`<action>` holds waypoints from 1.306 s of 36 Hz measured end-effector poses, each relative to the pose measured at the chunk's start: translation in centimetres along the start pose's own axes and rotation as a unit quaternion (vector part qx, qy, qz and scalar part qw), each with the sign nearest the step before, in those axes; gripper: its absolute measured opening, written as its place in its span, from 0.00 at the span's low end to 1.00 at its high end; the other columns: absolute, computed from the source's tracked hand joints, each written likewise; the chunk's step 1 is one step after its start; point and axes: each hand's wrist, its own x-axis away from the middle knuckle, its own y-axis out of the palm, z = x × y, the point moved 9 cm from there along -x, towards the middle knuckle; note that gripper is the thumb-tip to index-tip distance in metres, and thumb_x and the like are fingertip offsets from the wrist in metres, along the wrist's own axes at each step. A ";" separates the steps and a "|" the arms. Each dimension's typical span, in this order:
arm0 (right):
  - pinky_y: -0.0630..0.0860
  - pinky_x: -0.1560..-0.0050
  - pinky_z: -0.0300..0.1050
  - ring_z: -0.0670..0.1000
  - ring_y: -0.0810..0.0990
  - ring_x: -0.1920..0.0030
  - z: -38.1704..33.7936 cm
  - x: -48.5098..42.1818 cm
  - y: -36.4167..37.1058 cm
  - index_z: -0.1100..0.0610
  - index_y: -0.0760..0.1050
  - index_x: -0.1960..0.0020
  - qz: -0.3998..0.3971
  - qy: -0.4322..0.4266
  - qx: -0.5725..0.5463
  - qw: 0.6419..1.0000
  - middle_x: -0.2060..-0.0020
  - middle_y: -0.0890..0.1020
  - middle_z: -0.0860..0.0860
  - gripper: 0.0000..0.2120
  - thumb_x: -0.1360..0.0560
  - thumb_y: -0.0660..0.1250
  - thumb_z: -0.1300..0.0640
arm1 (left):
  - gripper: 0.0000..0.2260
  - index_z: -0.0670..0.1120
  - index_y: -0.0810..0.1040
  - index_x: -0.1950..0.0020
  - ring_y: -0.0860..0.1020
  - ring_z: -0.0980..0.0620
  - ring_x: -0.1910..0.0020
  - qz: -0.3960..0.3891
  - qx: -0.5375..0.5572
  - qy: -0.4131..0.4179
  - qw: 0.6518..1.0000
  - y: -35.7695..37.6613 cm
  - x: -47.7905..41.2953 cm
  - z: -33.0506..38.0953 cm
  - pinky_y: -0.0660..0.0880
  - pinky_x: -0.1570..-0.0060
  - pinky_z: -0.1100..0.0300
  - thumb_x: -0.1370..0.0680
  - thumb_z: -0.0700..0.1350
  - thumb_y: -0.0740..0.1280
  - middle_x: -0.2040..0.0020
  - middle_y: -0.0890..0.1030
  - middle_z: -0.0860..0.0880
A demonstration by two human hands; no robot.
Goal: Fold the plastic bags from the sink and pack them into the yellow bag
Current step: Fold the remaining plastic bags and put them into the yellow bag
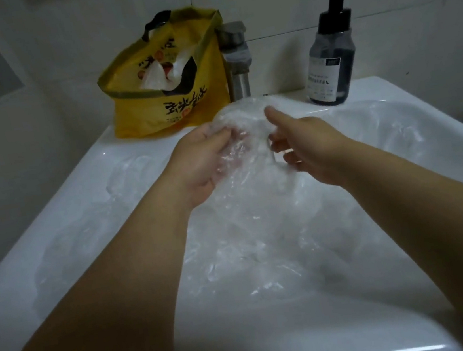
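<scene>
Right over the middle of the sink, 2 hands hold 1 clear plastic bag up off the basin. The left hand has its fingers curled round the bag's crumpled left side. The right hand pinches the right side, thumb stretched out on top and fingers curled beneath. From both grips the film hangs down toward the basin. The basin itself holds more clear bags, a rumpled heap spreading from its left wall to its right; how many, I cannot tell. At the back left corner of the sink's rim stands the yellow bag, its mouth open, with pale plastic bunched inside and poking above the edge. Just beside it on the right rises the steel tap. At the back right corner stands 1 dark pump bottle.
</scene>
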 end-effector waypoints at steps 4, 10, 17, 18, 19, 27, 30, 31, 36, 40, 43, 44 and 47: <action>0.70 0.37 0.50 0.57 0.72 0.37 0.3 0.8 1.7 0.58 0.71 0.34 -0.081 0.015 0.012 0.997 0.39 0.75 0.53 0.29 0.26 0.65 0.39 | 0.05 0.44 0.78 0.46 0.82 0.56 0.61 -0.040 -0.022 -0.002 0.999 0.9 0.4 -0.2 0.80 0.58 0.61 0.20 0.38 0.63 0.60 0.84 0.51; 0.78 0.42 0.54 0.58 0.83 0.48 -1.6 0.7 0.5 0.62 0.78 0.43 -0.019 -0.047 -0.088 0.995 0.48 0.83 0.59 0.14 0.24 0.68 0.53 | 0.13 0.42 0.78 0.38 0.84 0.50 0.53 -0.051 -0.010 -0.018 0.998 0.9 0.6 -0.2 0.81 0.55 0.58 0.22 0.42 0.67 0.49 0.84 0.45; 0.75 0.54 0.37 0.43 0.81 0.60 -2.6 1.5 -2.0 0.54 0.72 0.62 0.078 -0.077 -0.148 0.983 0.66 0.79 0.44 0.10 0.25 0.69 0.52 | 0.03 0.47 0.79 0.57 0.78 0.59 0.75 -0.020 -0.058 -0.037 0.997 -0.8 0.5 -0.3 0.72 0.76 0.69 0.24 0.44 0.70 0.72 0.81 0.53; 0.76 0.45 0.43 0.50 0.81 0.52 -2.7 1.6 -1.7 0.54 0.71 0.61 0.070 -0.069 -0.172 0.980 0.61 0.79 0.47 0.10 0.25 0.70 0.52 | 0.03 0.46 0.79 0.57 0.78 0.59 0.76 -0.016 -0.055 -0.045 0.997 -0.8 0.4 -0.4 0.70 0.77 0.70 0.23 0.44 0.70 0.72 0.81 0.53; 0.75 0.40 0.49 0.55 0.81 0.46 -2.8 1.6 -1.3 0.55 0.71 0.60 0.054 -0.061 -0.196 0.977 0.58 0.80 0.50 0.10 0.26 0.70 0.52 | 0.03 0.46 0.80 0.56 0.79 0.59 0.75 -0.011 -0.053 -0.050 0.997 -0.9 0.5 -0.5 0.71 0.77 0.69 0.23 0.44 0.69 0.71 0.82 0.52; 0.80 0.47 0.53 0.57 0.83 0.48 -2.8 1.8 1.4 0.56 0.75 0.38 -0.116 -0.041 -0.215 0.969 0.46 0.83 0.56 0.15 0.23 0.66 0.55 | 0.08 0.46 0.80 0.43 0.82 0.48 0.48 -0.020 -0.001 -0.037 0.999 -0.5 0.3 0.0 0.78 0.43 0.51 0.21 0.45 0.66 0.47 0.83 0.45; 0.75 0.41 0.59 0.59 0.82 0.46 -2.2 1.8 2.1 0.53 0.73 0.34 -0.152 -0.034 -0.167 0.974 0.46 0.83 0.58 0.19 0.24 0.65 0.65 | 0.08 0.46 0.80 0.44 0.83 0.51 0.58 -0.033 0.016 -0.027 0.999 -0.1 0.6 0.6 0.80 0.55 0.58 0.19 0.45 0.63 0.54 0.85 0.48; 0.73 0.39 0.60 0.59 0.81 0.48 -2.0 1.7 1.8 0.54 0.75 0.36 -0.140 -0.034 -0.151 0.978 0.46 0.83 0.59 0.18 0.24 0.65 0.66 | 0.09 0.46 0.80 0.43 0.83 0.51 0.58 -0.025 0.023 -0.024 0.999 -0.2 0.7 0.8 0.81 0.56 0.58 0.19 0.46 0.63 0.53 0.85 0.48; 0.77 0.58 0.46 0.52 0.78 0.60 -2.2 1.2 0.4 0.56 0.80 0.45 -0.079 -0.037 -0.136 0.987 0.57 0.82 0.55 0.12 0.26 0.68 0.66 | 0.14 0.45 0.82 0.43 0.84 0.48 0.52 0.049 0.129 -0.034 0.990 -2.9 0.6 1.6 0.81 0.59 0.57 0.24 0.51 0.68 0.51 0.85 0.47; 0.74 0.60 0.45 0.51 0.77 0.62 -2.4 0.7 -0.5 0.57 0.78 0.42 -0.031 -0.055 -0.167 0.984 0.58 0.80 0.54 0.13 0.25 0.67 0.66 | 0.16 0.45 0.81 0.42 0.83 0.48 0.48 0.092 0.202 -0.034 0.974 -4.9 0.3 1.5 0.80 0.49 0.53 0.22 0.55 0.65 0.46 0.84 0.46; 0.77 0.63 0.43 0.49 0.80 0.61 -2.5 0.3 -1.5 0.58 0.73 0.35 0.026 -0.070 -0.194 0.978 0.55 0.81 0.54 0.19 0.25 0.67 0.66 | 0.26 0.47 0.80 0.38 0.82 0.46 0.47 0.058 0.165 -0.086 0.981 -4.3 0.5 0.6 0.79 0.49 0.50 0.29 0.63 0.69 0.47 0.83 0.46; 0.79 0.59 0.45 0.51 0.81 0.58 -2.4 0.2 -1.9 0.59 0.71 0.33 0.041 -0.073 -0.202 0.976 0.53 0.81 0.55 0.21 0.26 0.68 0.66 | 0.27 0.48 0.80 0.39 0.82 0.47 0.51 0.030 0.134 -0.102 0.985 -3.6 0.5 0.2 0.80 0.52 0.50 0.31 0.63 0.70 0.49 0.83 0.46; 0.78 0.49 0.49 0.55 0.82 0.51 -2.6 0.1 -2.4 0.59 0.67 0.31 0.057 -0.082 -0.215 0.972 0.51 0.81 0.57 0.24 0.25 0.68 0.65 | 0.10 0.47 0.80 0.48 0.81 0.54 0.62 -0.006 0.045 -0.117 0.992 -1.9 0.5 -0.7 0.81 0.61 0.58 0.26 0.49 0.71 0.57 0.82 0.49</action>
